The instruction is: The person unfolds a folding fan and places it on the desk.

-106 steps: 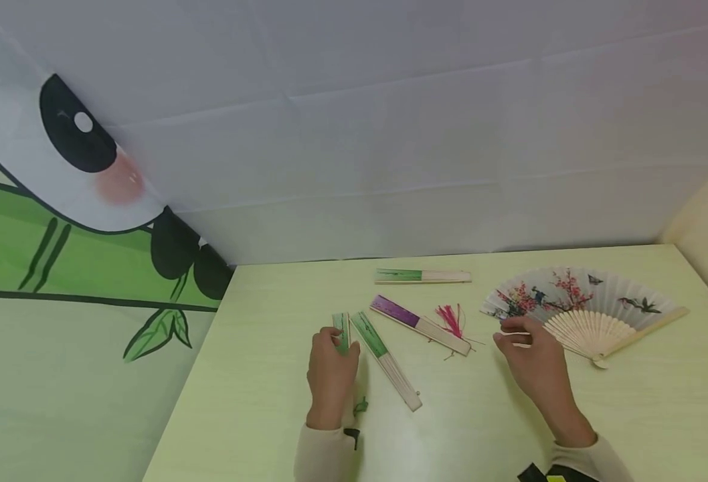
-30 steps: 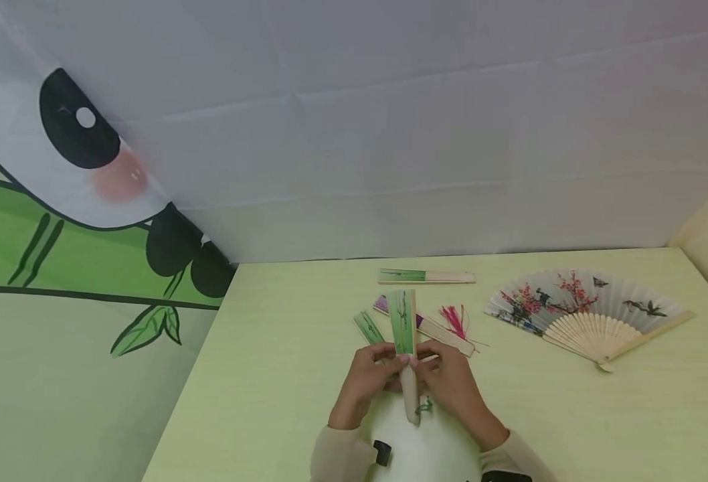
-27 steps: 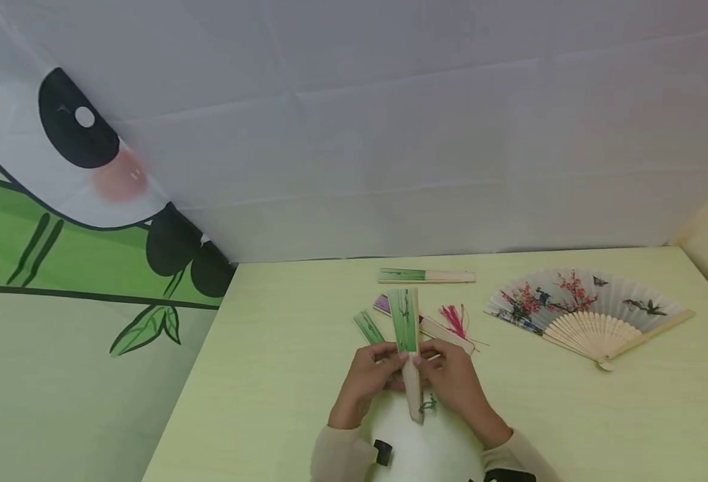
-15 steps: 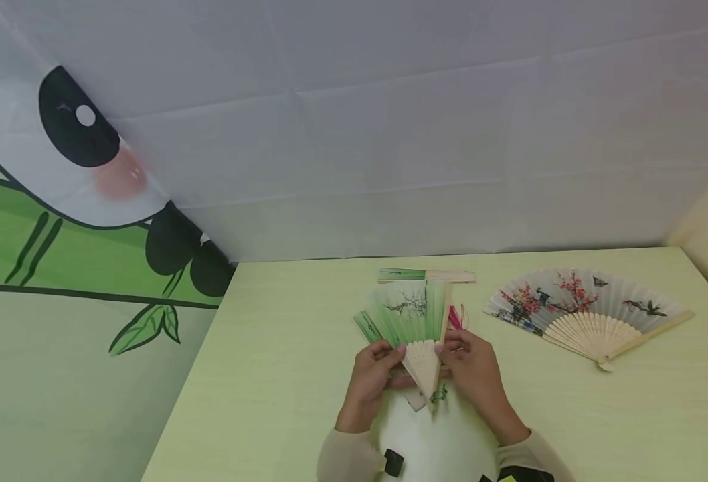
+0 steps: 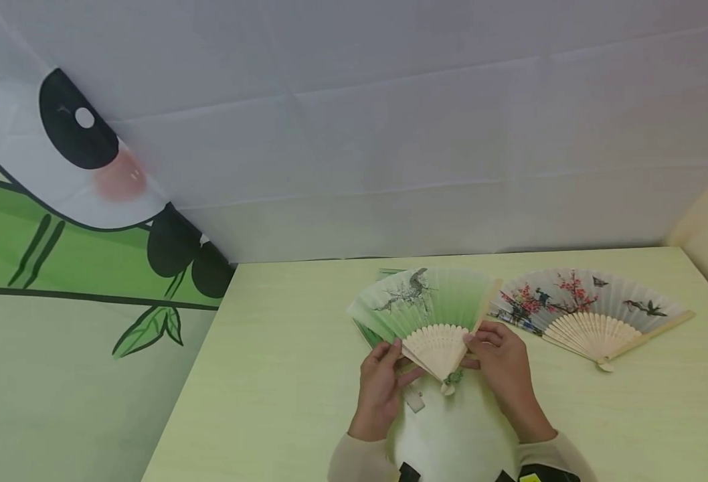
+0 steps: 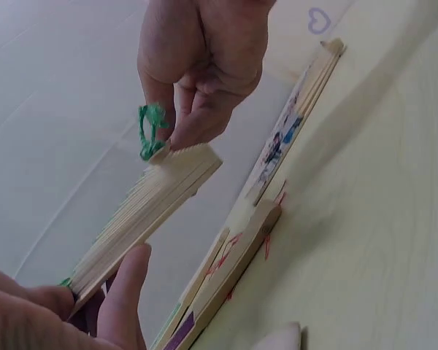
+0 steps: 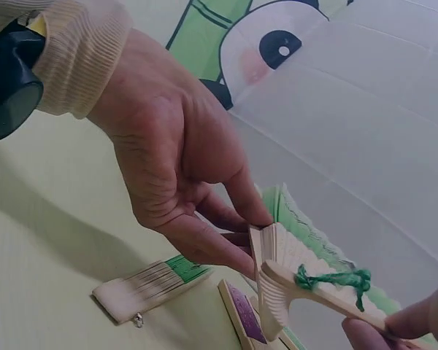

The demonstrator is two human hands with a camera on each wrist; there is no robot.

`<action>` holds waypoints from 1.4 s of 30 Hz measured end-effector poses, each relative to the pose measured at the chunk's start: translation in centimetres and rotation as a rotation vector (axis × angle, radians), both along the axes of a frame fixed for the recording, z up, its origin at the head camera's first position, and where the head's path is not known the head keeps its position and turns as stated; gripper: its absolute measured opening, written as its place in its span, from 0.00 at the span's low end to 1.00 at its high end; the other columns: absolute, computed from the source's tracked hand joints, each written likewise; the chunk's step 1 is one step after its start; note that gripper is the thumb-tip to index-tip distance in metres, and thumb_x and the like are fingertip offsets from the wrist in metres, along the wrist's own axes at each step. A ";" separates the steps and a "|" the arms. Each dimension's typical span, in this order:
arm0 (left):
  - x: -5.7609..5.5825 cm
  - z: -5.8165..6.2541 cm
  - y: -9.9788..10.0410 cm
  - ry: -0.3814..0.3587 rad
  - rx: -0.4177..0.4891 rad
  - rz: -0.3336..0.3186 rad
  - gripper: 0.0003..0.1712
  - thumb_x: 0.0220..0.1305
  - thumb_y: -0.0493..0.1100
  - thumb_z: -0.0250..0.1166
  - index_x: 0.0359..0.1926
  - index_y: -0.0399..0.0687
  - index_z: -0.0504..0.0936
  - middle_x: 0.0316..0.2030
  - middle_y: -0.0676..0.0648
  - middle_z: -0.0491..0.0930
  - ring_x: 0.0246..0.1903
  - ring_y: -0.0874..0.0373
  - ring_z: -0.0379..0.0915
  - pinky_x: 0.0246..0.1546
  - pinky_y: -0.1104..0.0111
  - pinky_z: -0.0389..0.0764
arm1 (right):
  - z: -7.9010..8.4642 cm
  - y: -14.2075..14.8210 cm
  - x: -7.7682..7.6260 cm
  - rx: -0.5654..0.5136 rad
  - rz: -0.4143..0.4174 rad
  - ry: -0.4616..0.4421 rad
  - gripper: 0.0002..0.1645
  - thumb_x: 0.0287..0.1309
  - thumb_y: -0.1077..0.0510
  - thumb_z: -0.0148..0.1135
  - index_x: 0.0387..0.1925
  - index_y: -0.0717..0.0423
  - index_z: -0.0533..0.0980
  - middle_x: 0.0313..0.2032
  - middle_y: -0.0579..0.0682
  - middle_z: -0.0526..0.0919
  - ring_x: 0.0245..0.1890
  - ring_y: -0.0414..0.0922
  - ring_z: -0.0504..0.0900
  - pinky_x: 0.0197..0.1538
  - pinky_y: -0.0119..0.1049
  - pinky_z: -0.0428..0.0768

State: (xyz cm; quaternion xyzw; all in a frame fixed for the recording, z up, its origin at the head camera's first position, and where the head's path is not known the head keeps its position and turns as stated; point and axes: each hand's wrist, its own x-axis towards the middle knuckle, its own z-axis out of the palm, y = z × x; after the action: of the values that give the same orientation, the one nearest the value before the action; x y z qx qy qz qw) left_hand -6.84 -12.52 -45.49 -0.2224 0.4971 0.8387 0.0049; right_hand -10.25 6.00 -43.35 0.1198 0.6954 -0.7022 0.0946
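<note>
A green folding fan (image 5: 450,301) with a dark tree branch print is spread between both hands above the table. My left hand (image 5: 381,388) pinches its left edge rib, and my right hand (image 5: 504,365) pinches the right edge rib. A green cord (image 7: 336,279) hangs at the fan's pivot end. Beneath it lies a folded green fan (image 7: 150,292), mostly covered in the head view. A folded purple fan (image 6: 233,266) with a red tassel shows in the left wrist view, hidden by the spread fan in the head view.
Right of the hands lies an open fan (image 5: 571,314) printed with pink blossoms. Behind the spread fan a strip of another folded green fan (image 5: 390,272) peeks out. The pale table (image 5: 257,375) ends at a white cloth backdrop (image 5: 390,167).
My left hand let the folded green fan be lifted to the middle, where both hands took hold. The hands have since drifted right and moved apart, and the fan has spread from narrow to wide.
</note>
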 end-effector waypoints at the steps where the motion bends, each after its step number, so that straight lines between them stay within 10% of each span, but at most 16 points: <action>1: 0.0 0.1 0.1 -0.003 0.005 0.015 0.13 0.82 0.40 0.57 0.35 0.45 0.76 0.37 0.47 0.82 0.38 0.57 0.83 0.37 0.63 0.91 | 0.0 0.1 0.0 -0.017 -0.009 -0.006 0.22 0.75 0.68 0.59 0.64 0.74 0.67 0.39 0.53 0.83 0.30 0.37 0.87 0.36 0.35 0.90; 24: 0.8 0.5 2.4 0.069 0.162 0.201 0.09 0.82 0.36 0.53 0.39 0.39 0.72 0.44 0.42 0.82 0.42 0.56 0.86 0.47 0.61 0.89 | -0.2 1.4 0.3 -0.171 -0.235 0.019 0.13 0.74 0.71 0.57 0.54 0.68 0.66 0.35 0.46 0.77 0.31 0.36 0.85 0.39 0.35 0.91; 42: 1.3 0.1 3.9 0.053 0.227 0.177 0.03 0.81 0.33 0.53 0.46 0.35 0.70 0.50 0.40 0.80 0.44 0.55 0.88 0.56 0.63 0.86 | -0.5 3.0 0.6 -0.303 -0.410 0.009 0.10 0.73 0.73 0.57 0.45 0.66 0.64 0.29 0.48 0.75 0.33 0.37 0.88 0.35 0.37 0.91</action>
State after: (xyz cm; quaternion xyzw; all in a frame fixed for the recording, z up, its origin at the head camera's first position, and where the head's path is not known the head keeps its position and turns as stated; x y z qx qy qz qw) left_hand -5.56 -8.67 -45.37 -0.2411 0.3775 0.8923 -0.0568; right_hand -9.65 9.00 -43.81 0.2396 0.5437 -0.8035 -0.0361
